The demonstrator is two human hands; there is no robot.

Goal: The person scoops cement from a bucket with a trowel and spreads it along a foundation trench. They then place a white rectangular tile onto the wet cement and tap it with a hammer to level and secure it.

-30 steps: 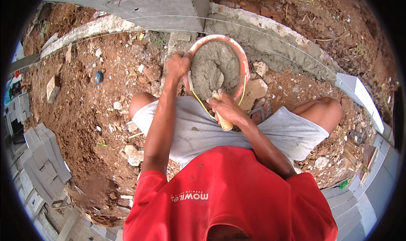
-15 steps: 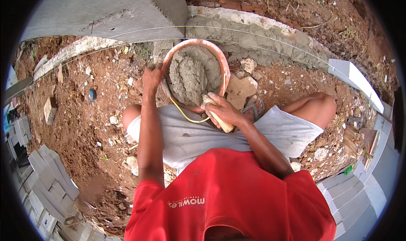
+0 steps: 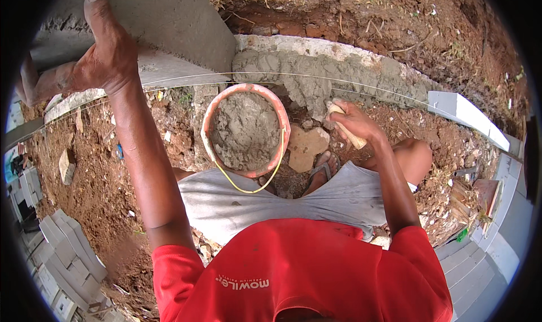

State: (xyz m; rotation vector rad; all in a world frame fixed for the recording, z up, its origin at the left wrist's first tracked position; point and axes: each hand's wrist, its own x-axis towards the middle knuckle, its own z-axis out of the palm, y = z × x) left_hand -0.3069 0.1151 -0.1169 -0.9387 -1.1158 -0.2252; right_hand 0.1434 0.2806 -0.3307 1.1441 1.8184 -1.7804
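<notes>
My left hand [image 3: 104, 59] is raised at the upper left over the grey concrete structure [image 3: 175, 22], fingers apart and holding nothing; I cannot tell whether it touches the concrete. My right hand [image 3: 358, 124] grips a trowel by its pale wooden handle [image 3: 354, 138], its blade mostly hidden, beside wet grey mortar [image 3: 307, 93] on the low wall. An orange bucket [image 3: 285, 135] of mortar [image 3: 240, 127] stands before my lap, its yellow handle hanging toward me.
Thin strings run along the low wall [image 3: 389, 59]. A flat brown stone [image 3: 305, 149] lies beside the bucket. Grey blocks are stacked at the lower left [image 3: 65, 243], white panels [image 3: 460, 110] are at the right, and rubble-strewn soil surrounds me.
My left hand has left the bucket and risen to the upper left. My right hand with the trowel has moved from the bucket rightward and up, toward the wall, where mortar now bulges.
</notes>
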